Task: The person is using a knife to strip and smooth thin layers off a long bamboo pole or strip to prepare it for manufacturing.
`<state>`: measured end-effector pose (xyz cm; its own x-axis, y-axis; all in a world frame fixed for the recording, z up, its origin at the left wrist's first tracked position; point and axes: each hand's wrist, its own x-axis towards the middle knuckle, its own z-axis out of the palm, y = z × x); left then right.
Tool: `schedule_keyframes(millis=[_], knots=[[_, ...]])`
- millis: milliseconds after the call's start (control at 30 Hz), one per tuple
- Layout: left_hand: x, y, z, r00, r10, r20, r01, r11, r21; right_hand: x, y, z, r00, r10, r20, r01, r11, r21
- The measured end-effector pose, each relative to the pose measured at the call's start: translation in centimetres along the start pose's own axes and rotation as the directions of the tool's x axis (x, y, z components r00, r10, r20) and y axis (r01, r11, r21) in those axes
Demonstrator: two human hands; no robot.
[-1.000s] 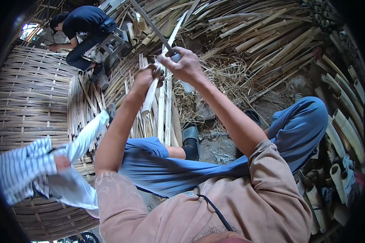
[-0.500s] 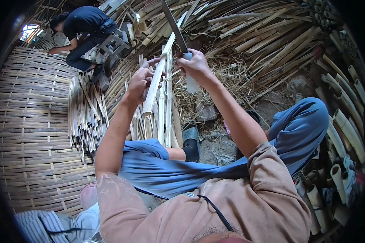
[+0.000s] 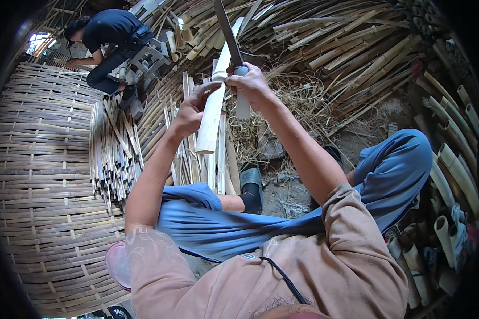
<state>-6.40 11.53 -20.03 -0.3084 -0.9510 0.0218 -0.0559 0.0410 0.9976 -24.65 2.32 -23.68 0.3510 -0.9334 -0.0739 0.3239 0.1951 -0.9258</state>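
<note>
My left hand (image 3: 191, 112) grips a split bamboo piece (image 3: 210, 126) from its left side, fingers wrapped at its edge. The piece slants away from me, its pale broad face up and a node partway along. My right hand (image 3: 252, 87) is closed round the whitish handle of a long-bladed knife (image 3: 229, 33), whose dark blade points up and away. The right fingers are against or very close to the bamboo near its node; actual contact is hard to tell. Beneath the piece lie several long bamboo strips (image 3: 220, 165).
A large woven bamboo mat (image 3: 42, 175) spreads on the left, with a bundle of thin strips (image 3: 112, 154) on it. A co-worker (image 3: 114, 40) bends over its far edge. Shavings (image 3: 298, 101) and piled split bamboo (image 3: 351, 40) lie ahead; bamboo tubes (image 3: 455, 170) stand at right.
The bamboo piece has turned to show its broad face. My right hand has shifted slightly left against or near it, and my left fingers have closed on its edge. Striped cloth at lower left is gone.
</note>
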Motion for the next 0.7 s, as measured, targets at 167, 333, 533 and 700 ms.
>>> schedule_keyframes(millis=[167, 333, 533, 700], knots=[[0.9, 2.2, 1.1, 0.89, 0.455, 0.035, -0.288, 0.502, 0.816, 0.6, 0.5, -1.1, 0.997, -0.063, -0.04, 0.06, 0.995, -0.079], [1.9, 7.1, -3.1, 0.496, 0.866, 0.06, -0.489, 0.221, 0.844, 2.6, 1.1, -6.2, 0.953, -0.265, -0.146, 0.154, 0.839, -0.521], [-1.6, 14.8, -7.3, 0.047, 0.737, -0.674, -0.28, 0.657, 0.7, 3.1, 3.1, -16.8, 0.829, -0.499, -0.251, 0.038, 0.498, -0.867], [-2.2, 16.5, -9.8, 0.019, 0.859, -0.511, -0.145, 0.508, 0.849, 1.5, 2.6, -15.6, 0.857, -0.345, -0.384, -0.1, 0.619, -0.779]])
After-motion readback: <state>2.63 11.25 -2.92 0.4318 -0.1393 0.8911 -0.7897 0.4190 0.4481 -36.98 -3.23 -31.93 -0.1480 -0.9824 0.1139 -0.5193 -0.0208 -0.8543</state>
